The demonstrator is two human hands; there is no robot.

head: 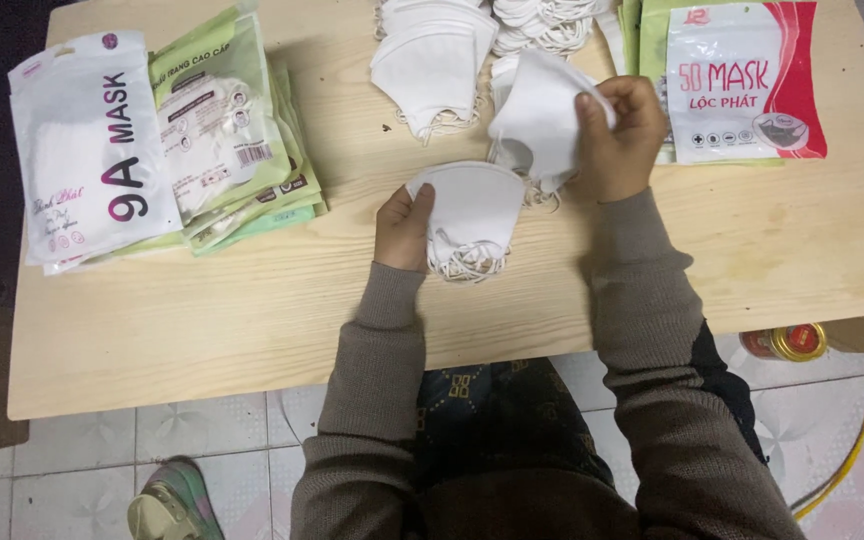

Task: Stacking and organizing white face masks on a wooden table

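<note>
A small stack of white cloth masks (472, 215) lies at frame centre on the wooden table (252, 310), pinched at its left edge by the left hand (404, 228). Just above it, the right hand (620, 135) grips a single white mask (542, 115), fingers closed. Packaged masks (92, 140) sit upper left; a red-and-white packet (742, 80) upper right.

Place: a small home packing workshop, seen from above.
Worktop: a low, pale wooden worktop (202, 320) spanning the view.
Goods: loose white cloth face masks (432, 60) piled at the far middle.
Packaging: stacks of printed mask pouches, green and white (222, 130) far left, red and white (742, 80) far right.
Floor: patterned white floor tiles (202, 450) near, with a yellow hose (852, 450) at near right.
</note>
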